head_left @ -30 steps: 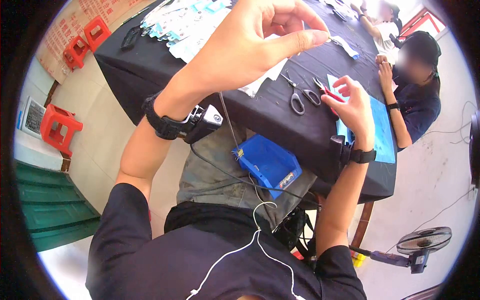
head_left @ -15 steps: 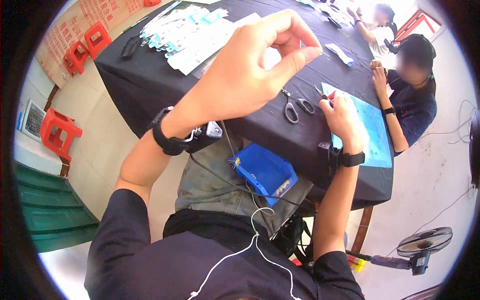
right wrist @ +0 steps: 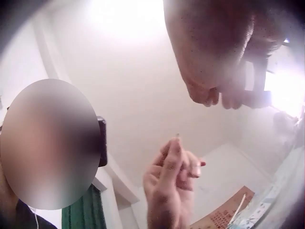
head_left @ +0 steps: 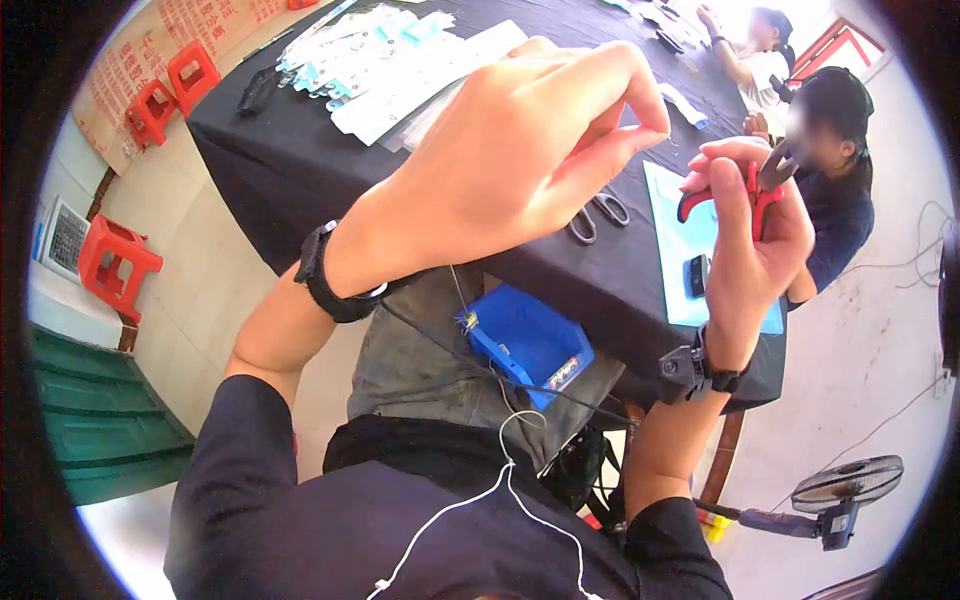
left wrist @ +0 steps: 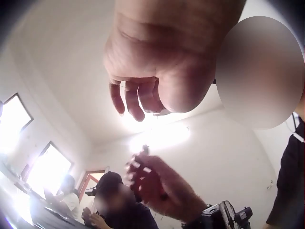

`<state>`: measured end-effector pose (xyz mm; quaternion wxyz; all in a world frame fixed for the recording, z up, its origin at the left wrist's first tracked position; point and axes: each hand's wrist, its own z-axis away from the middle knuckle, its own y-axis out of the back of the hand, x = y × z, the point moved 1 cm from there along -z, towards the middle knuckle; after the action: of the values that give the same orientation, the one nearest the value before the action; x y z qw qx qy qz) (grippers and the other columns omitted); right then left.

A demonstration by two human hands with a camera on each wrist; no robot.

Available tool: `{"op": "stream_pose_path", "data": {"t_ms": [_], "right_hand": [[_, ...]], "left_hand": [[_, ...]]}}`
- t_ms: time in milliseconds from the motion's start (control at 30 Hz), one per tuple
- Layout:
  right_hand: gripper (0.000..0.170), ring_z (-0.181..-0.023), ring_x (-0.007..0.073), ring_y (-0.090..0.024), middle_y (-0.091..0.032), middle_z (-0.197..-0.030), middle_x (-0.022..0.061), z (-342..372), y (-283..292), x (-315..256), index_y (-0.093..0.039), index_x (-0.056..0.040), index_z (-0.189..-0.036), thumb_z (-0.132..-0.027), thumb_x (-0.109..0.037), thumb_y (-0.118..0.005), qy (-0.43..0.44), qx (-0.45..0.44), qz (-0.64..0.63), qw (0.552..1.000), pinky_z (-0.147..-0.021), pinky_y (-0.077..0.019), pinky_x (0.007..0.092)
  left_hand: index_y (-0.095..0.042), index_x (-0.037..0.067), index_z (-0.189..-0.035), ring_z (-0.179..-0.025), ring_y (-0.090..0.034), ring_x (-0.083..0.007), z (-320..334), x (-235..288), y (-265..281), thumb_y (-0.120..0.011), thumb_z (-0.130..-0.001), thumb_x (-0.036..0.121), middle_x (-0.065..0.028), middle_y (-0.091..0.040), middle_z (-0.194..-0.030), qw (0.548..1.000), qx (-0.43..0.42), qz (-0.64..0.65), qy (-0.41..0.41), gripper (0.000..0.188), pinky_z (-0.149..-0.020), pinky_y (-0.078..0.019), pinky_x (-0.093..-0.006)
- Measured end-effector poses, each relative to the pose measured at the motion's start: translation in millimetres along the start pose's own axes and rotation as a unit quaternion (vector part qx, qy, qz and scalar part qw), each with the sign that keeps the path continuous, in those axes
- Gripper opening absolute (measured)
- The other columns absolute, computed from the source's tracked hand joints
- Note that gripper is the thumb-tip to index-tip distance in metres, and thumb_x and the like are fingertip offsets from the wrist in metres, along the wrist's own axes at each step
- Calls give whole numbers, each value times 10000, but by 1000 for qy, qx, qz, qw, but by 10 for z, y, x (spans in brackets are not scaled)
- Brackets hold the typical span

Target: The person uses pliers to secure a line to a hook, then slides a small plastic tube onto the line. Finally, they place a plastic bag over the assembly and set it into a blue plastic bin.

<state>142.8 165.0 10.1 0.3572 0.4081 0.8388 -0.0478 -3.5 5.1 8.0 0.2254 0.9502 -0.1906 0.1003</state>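
My left hand (head_left: 530,150) is raised over the near table edge, thumb and forefinger pinching a tiny, pale piece (right wrist: 177,136) at their tips. It is too small to tell its kind. To its right, my right hand (head_left: 755,240) holds red-handled pliers (head_left: 777,170), their grey jaws pointing up above the thumb. The left wrist view shows the pliers blurred in the right hand (left wrist: 164,188). Below the left hand, scissors (head_left: 583,242) lie on the black cloth, their blades hidden behind it. A blue sheet (head_left: 672,225) lies under the right hand.
A pile of white and light-blue cards (head_left: 365,65) covers the table's left part. A blue bin (head_left: 535,335) sits at my lap, with a dark cable (head_left: 440,350) running past it. Another person (head_left: 835,210) sits at the right edge. A fan (head_left: 848,485) stands lower right.
My right hand has taken the pliers from the table and lifted them up and right. My left hand has come slightly down, still pinching at its fingertips.
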Motion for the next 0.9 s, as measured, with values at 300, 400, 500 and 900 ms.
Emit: {"op": "stream_pose_path", "data": {"t_ms": [300, 400, 500, 900], "right_hand": [[121, -757, 72, -583, -657, -828, 6, 51, 3, -147, -740, 28, -959, -845, 37, -781, 32, -42, 94, 994, -671, -439, 208], [126, -719, 90, -565, -637, -789, 21, 19, 4, -144, -738, 20, -940, -825, 31, -787, 49, -60, 132, 988, -649, -422, 225], [122, -690, 113, -566, -629, -772, 43, -8, -7, -103, -736, 12, -926, -817, 16, -791, 86, -73, 162, 980, -633, -425, 244], [133, -649, 143, -580, -608, -752, 62, 14, -69, -36, -698, 6, -890, -795, -13, -790, 118, -76, 194, 971, -608, -447, 263]], "left_hand": [[-687, 62, -984, -669, -579, -177, 14, 17, -67, -717, -883, 57, -44, -587, -778, 997, -18, -57, -53, 105, -710, -444, -319], [-684, 61, -984, -666, -582, -179, 18, 1, -86, -721, -885, 67, -43, -578, -755, 996, -30, -64, -54, 106, -707, -446, -321], [-681, 60, -987, -661, -584, -184, 27, -21, -110, -724, -887, 82, -42, -570, -733, 996, -34, -67, -55, 111, -705, -447, -327], [-663, 40, -1000, -654, -582, -179, 71, -47, -163, -695, -918, 91, -61, -570, -740, 998, -50, -33, 7, 102, -643, -452, -325]]}}
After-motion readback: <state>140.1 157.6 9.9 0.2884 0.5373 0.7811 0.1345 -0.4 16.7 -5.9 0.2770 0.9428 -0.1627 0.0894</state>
